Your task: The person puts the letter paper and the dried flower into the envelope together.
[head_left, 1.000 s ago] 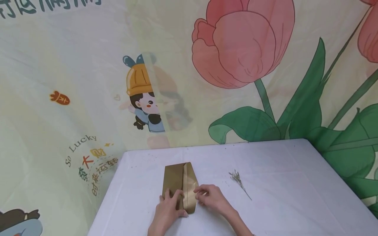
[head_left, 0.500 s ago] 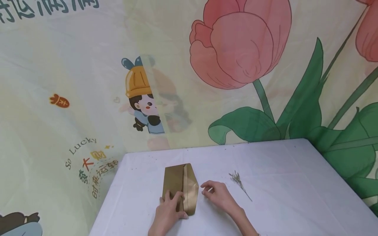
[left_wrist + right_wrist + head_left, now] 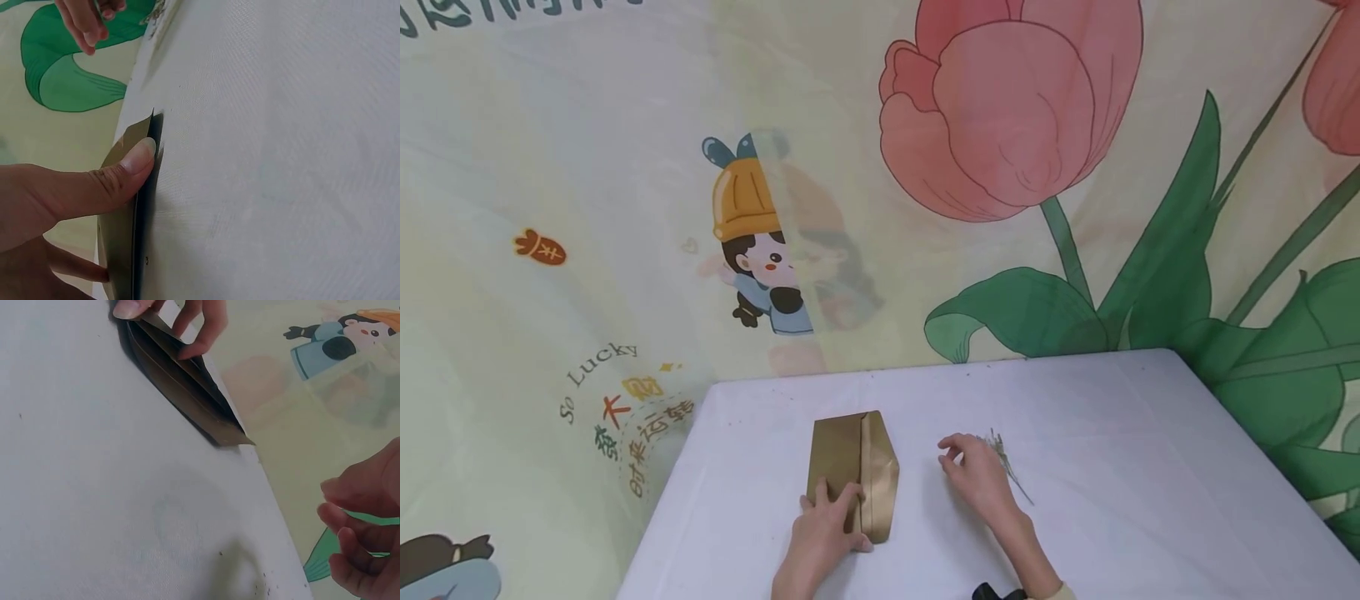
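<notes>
A gold envelope lies on the white table with its flap unfolded to the right. My left hand holds it near its lower end, fingers bent on the upper face. In the left wrist view, the thumb grips the edge of the envelope. The mouth of the envelope gapes in the right wrist view, a left fingertip at its edge. My right hand hovers right of the envelope, fingers loosely bent with nothing between them. Just behind it lies a small dried flower sprig, its head partly hidden.
White cloth covers the table, dotted with small dark crumbs. A printed curtain with tulips and a cartoon figure hangs right behind the table's far edge. A black strap piece shows by the right forearm.
The right hand has left the envelope's flap and moved right and away, up to the flower sprig, now partly covering it. The left hand stays on the envelope.
</notes>
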Motion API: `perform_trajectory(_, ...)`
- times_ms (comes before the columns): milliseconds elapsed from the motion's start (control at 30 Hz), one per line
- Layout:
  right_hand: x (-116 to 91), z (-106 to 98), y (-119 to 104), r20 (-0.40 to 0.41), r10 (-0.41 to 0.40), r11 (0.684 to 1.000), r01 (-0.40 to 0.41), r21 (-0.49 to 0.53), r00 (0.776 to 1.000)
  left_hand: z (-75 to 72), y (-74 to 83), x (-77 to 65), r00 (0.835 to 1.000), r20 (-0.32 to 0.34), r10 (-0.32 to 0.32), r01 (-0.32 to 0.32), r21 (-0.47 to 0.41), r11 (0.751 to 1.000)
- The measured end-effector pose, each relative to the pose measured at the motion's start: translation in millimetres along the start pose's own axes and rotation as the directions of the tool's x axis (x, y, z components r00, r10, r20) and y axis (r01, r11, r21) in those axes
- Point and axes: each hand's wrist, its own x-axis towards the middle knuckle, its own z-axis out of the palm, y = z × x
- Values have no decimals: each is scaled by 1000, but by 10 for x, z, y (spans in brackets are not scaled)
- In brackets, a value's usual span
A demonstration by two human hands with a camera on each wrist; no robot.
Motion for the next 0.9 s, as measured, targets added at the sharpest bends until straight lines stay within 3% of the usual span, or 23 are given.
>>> perform_trajectory(367, 33, -141, 137, -124, 107, 986, -121, -113, 986, -7, -11, 26, 1000, 20, 6, -6, -5, 1000)
perform_trajectory(667, -23, -187, 304, -138, 136, 972, -159, -172, 981, 38, -52, -22, 1000, 21, 13, -13, 11, 1000)
perform_trajectory(900, 12, -212, 356, -122, 157, 958, -181, -222, 980, 22, -38, 22, 1000, -1, 22, -22, 5, 1000)
